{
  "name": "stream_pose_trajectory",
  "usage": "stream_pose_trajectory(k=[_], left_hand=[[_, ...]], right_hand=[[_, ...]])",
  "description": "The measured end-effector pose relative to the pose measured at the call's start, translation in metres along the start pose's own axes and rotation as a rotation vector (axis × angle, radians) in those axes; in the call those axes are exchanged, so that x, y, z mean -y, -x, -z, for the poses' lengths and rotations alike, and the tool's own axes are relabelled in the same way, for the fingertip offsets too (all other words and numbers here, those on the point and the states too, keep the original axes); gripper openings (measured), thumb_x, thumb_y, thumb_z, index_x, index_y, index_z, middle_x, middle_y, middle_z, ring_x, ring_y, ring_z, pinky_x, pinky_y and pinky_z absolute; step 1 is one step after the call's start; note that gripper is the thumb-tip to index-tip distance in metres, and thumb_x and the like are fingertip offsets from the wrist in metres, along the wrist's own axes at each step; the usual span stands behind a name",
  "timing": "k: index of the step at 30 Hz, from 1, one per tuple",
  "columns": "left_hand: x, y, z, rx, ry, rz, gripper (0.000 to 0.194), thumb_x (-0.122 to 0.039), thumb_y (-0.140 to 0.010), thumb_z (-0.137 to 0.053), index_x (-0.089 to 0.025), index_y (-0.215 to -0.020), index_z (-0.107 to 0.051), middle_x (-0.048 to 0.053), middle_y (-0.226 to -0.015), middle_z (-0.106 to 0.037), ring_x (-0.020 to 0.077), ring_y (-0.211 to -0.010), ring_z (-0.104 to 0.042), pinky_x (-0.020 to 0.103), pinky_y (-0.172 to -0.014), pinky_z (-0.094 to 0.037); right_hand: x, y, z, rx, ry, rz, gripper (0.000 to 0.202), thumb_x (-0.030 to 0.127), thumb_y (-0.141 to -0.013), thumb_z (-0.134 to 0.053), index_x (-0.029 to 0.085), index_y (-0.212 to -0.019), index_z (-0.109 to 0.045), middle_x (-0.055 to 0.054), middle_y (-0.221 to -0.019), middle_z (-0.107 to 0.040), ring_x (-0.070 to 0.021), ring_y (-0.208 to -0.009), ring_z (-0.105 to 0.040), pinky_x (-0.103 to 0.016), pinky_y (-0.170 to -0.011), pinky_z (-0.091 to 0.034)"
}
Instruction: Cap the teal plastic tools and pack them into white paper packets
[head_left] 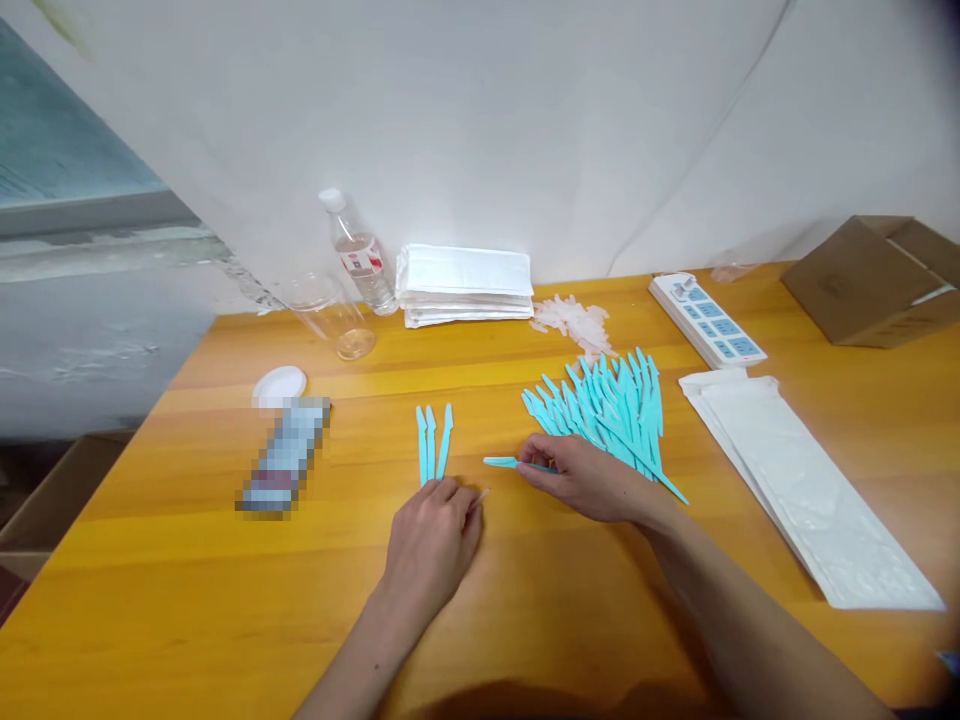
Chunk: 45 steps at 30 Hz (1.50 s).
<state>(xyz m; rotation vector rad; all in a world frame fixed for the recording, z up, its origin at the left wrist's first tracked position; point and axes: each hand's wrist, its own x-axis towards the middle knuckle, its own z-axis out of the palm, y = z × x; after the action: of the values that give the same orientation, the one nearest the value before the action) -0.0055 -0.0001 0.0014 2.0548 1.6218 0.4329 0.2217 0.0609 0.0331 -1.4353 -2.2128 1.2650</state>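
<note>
My right hand [559, 468] pinches one turquoise razor [501, 462], whose blade end points left over the table. Between the thumb and fingers of my left hand [441, 520] is a small clear cap [481, 497]. Just beyond the left knuckles lie three turquoise razors [431, 440], side by side, their lower ends partly hidden by that hand. A spread heap of turquoise razors [611, 405] lies beyond my right hand and forearm. Behind the heap is a pile of translucent caps [576, 322].
Along the wall stand a clear jar [334, 325], a bottle [364, 262] and stacked white packets [465, 275]. A white lid [280, 386] and blurred phone [286, 460] lie left. Rightward are a power strip [707, 322], white sleeves [810, 490] and a cardboard box [870, 285].
</note>
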Motion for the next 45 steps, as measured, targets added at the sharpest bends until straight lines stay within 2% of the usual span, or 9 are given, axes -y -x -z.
stream_pose_trajectory(k=[3,12,16,21,27,31,36,41,45], left_hand=[[-0.003,-0.002,0.003,-0.002,-0.022,-0.014,0.022,-0.028,-0.09,-0.054,-0.027,-0.091,-0.077,0.01,-0.089,-0.07,0.0261,-0.086,-0.061,0.034,-0.076,-0.041],[0.008,-0.01,0.022,0.206,0.77,0.293,0.05,-0.047,-0.086,-0.065,-0.025,-0.13,-0.063,0.0,-0.08,-0.06,0.0115,-0.066,-0.05,0.022,-0.06,-0.038],[0.014,-0.01,0.019,0.241,1.009,0.338,0.047,-0.043,-0.081,-0.073,-0.02,-0.121,-0.068,0.001,-0.08,-0.06,0.0117,-0.071,-0.054,0.025,-0.069,-0.045],[0.016,-0.009,0.02,0.224,1.155,0.391,0.05,-0.037,-0.081,-0.074,-0.022,-0.128,-0.064,0.004,-0.086,-0.065,0.014,-0.079,-0.06,0.027,-0.073,-0.048],[0.016,-0.01,0.023,0.194,1.31,0.482,0.039,-0.034,-0.078,-0.078,-0.024,-0.115,-0.068,0.002,-0.085,-0.067,0.0138,-0.076,-0.063,0.027,-0.072,-0.049],[0.019,-0.011,0.019,0.16,1.274,0.505,0.047,-0.034,-0.077,-0.079,-0.025,-0.121,-0.066,0.004,-0.091,-0.071,0.012,-0.077,-0.061,0.022,-0.068,-0.045],[0.02,-0.01,0.014,0.072,1.201,0.482,0.025,-0.034,-0.075,-0.08,-0.019,-0.093,-0.075,0.006,-0.1,-0.07,0.0111,-0.079,-0.057,0.021,-0.068,-0.042],[0.016,-0.008,0.017,0.026,1.275,0.434,0.022,-0.037,-0.079,-0.076,-0.023,-0.095,-0.069,-0.003,-0.074,-0.06,0.0058,-0.056,-0.044,0.019,-0.051,-0.035],[0.014,-0.007,0.02,0.09,1.364,0.446,0.024,-0.033,-0.078,-0.078,-0.021,-0.096,-0.07,0.001,-0.08,-0.065,0.0076,-0.063,-0.054,0.019,-0.056,-0.043]], right_hand=[[-0.004,0.006,-0.002,-0.017,0.001,0.012,0.022,0.036,-0.094,-0.051,0.021,-0.09,-0.065,0.001,-0.078,-0.065,-0.0128,-0.066,-0.052,-0.023,-0.058,-0.032],[-0.01,0.009,-0.004,0.034,0.014,0.045,0.032,0.038,-0.096,-0.045,0.019,-0.08,-0.066,0.004,-0.063,-0.055,-0.0104,-0.056,-0.04,-0.023,-0.053,-0.024],[-0.011,0.007,-0.005,0.058,0.026,0.081,0.033,0.037,-0.095,-0.046,0.018,-0.075,-0.063,0.004,-0.062,-0.054,-0.0107,-0.056,-0.04,-0.024,-0.054,-0.025],[-0.014,0.006,-0.007,0.062,0.026,0.122,0.032,0.034,-0.094,-0.046,0.018,-0.068,-0.055,0.005,-0.061,-0.05,-0.0105,-0.056,-0.037,-0.024,-0.056,-0.025],[-0.015,0.007,-0.007,0.089,-0.006,0.125,0.034,0.036,-0.095,-0.045,0.018,-0.066,-0.05,0.005,-0.06,-0.044,-0.0103,-0.057,-0.035,-0.024,-0.056,-0.025],[-0.014,0.008,-0.005,0.13,-0.012,0.132,0.036,0.037,-0.095,-0.043,0.018,-0.064,-0.047,0.005,-0.061,-0.042,-0.0101,-0.057,-0.033,-0.024,-0.056,-0.025],[-0.014,0.009,-0.003,0.148,-0.043,0.132,0.035,0.036,-0.095,-0.043,0.018,-0.065,-0.046,0.005,-0.062,-0.04,-0.0097,-0.057,-0.032,-0.024,-0.055,-0.024],[-0.014,0.01,-0.001,0.18,-0.066,0.125,0.035,0.037,-0.095,-0.044,0.019,-0.064,-0.042,0.006,-0.062,-0.036,-0.0096,-0.057,-0.029,-0.024,-0.054,-0.023],[-0.013,0.011,0.003,0.205,-0.09,0.105,0.037,0.041,-0.095,-0.042,0.02,-0.066,-0.04,0.006,-0.063,-0.032,-0.0098,-0.057,-0.027,-0.024,-0.054,-0.023]])
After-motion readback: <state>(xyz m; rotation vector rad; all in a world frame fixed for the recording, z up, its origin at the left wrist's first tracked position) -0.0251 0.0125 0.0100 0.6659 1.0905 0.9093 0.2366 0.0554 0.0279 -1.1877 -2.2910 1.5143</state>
